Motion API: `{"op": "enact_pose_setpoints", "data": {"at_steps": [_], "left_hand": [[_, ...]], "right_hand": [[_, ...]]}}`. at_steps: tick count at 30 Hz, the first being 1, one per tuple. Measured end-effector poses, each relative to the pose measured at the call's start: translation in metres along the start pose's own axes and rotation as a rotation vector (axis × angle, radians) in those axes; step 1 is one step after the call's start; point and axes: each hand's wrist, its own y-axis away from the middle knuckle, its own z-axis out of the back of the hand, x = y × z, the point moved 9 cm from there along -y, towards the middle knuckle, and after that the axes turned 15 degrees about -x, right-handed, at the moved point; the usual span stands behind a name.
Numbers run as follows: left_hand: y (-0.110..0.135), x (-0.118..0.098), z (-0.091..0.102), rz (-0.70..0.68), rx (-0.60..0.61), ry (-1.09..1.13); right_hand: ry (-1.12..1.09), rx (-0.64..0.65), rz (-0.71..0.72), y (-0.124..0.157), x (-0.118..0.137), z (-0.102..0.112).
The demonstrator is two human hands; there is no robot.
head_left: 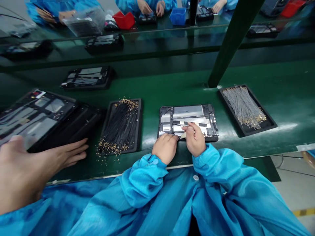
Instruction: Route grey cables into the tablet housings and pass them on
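Note:
An open tablet [188,112] with its inner parts showing lies flat on the green bench in front of me. My left hand [165,148] rests on its near edge, fingers together and curled over the rim. Just to the right, my right hand [195,139] is closed in a pinch over the tablet's lower middle. A small pale tool [183,135] pokes out from those fingers; its kind is hard to make out. Left of the tablet stands a black tray [139,126] of black cables [123,123]; to the right, another black tray [242,131] holds grey cables [246,106].
A co-worker's hand [49,160] at the left holds a stack of open tablets [36,114]. Another open tablet [86,77] lies behind. A slanted green post [228,42] rises from the bench. Across, people work beside a red bin [123,20] and a blue bin [178,16].

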Motion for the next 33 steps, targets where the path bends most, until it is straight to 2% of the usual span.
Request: {"op": "enact_pose_setpoints", "data": {"at_steps": [10, 24, 33], "left_hand": [[0.000, 0.001, 0.002, 0.000, -0.032, -0.001], [-0.001, 0.001, 0.004, 0.018, -0.068, 0.041], [-0.001, 0.001, 0.002, 0.030, -0.029, 0.044]], "right_hand": [[-0.026, -0.020, -0.019, -0.001, -0.008, -0.002], [-0.031, -0.051, -0.141, -0.003, -0.017, -0.001], [0.014, 0.003, -0.134, -0.004, -0.013, -0.003]]}}
